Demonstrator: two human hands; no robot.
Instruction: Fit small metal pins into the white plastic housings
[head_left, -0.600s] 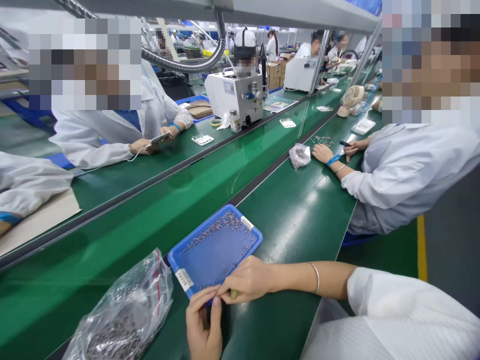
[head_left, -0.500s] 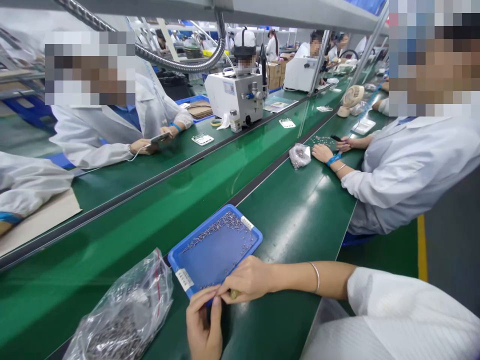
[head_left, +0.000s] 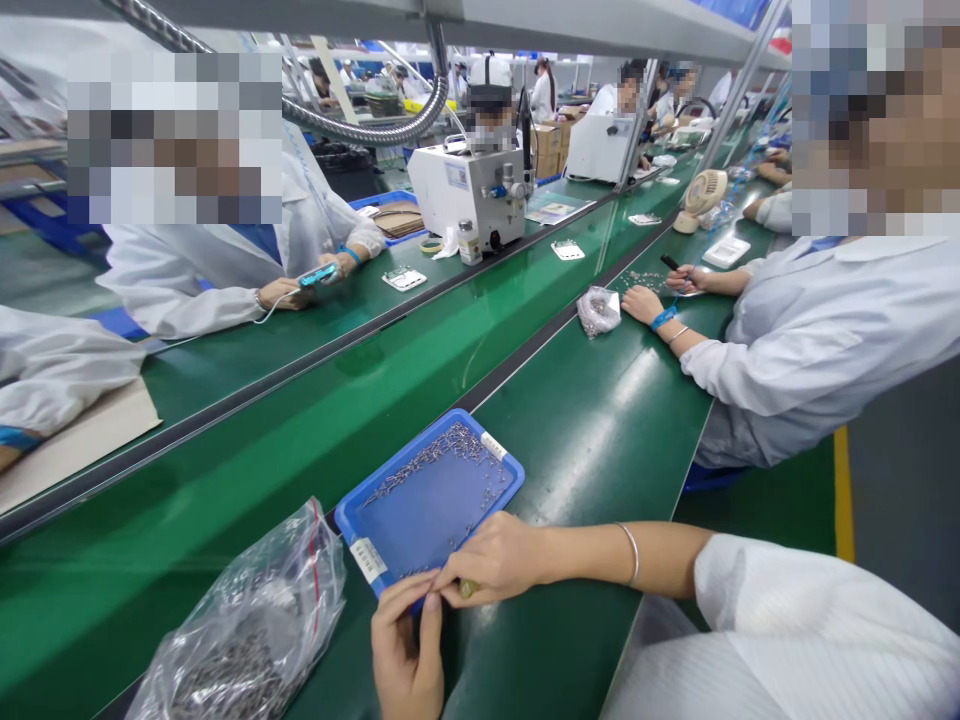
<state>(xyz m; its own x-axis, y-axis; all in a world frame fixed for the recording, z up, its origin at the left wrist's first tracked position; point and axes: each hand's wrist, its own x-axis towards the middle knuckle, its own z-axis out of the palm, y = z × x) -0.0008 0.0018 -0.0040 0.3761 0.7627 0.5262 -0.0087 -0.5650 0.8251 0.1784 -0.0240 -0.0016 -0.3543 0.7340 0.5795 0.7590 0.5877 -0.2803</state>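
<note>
My left hand (head_left: 409,645) is closed in a pinch at the near edge of the blue tray (head_left: 397,527). Its fingertips meet those of my right hand (head_left: 495,558), which is also closed, with the fingers curled under. Whatever sits between the fingertips is too small to make out. A yellowish-green piece (head_left: 469,588) shows at my right fingers; its kind is unclear. Small metal parts, like screws or pins (head_left: 442,452), lie scattered along the tray's far and right sides. A clear zip bag (head_left: 247,620) of similar parts lies left of my left hand.
A green conveyor belt (head_left: 300,420) runs past the tray. Circuit boards (head_left: 568,250) sit on it. At right, a co-worker's hand (head_left: 641,305) rests near a small bag of parts (head_left: 599,312). Across the belt stand a white machine (head_left: 472,195) and another person (head_left: 247,260).
My hands hold their place at the tray. Boards on the belt have shifted slightly nearer. The device in the person's hands across the belt now shows blue, and the right co-worker's dark tool has tilted up.
</note>
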